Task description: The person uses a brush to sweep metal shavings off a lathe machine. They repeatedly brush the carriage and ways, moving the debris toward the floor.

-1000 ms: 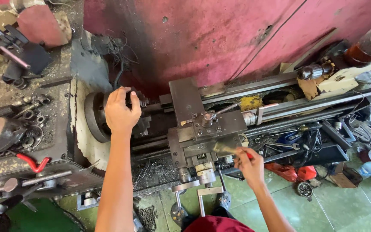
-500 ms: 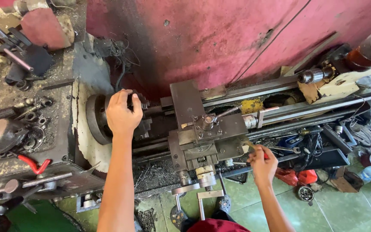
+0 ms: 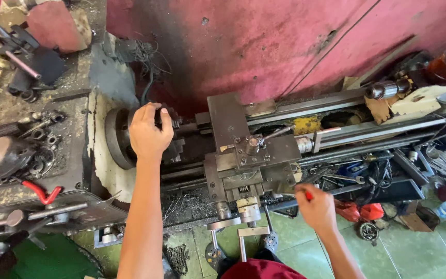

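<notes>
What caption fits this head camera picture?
Left hand grips the lathe chuck; right hand holds a red-tipped tool.

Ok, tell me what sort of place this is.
Probably a small machine workshop. A worn metal lathe stands against a red wall, the left hand on its chuck, and spanners and parts lie beside the bed.

A dark grey, grease-blackened lathe [image 3: 243, 150] is backed by a stained crimson wall [image 3: 264, 46]. A red lever [image 3: 42, 194] is seen left; pale green floor tiles [image 3: 403, 253] lie near right.
</notes>
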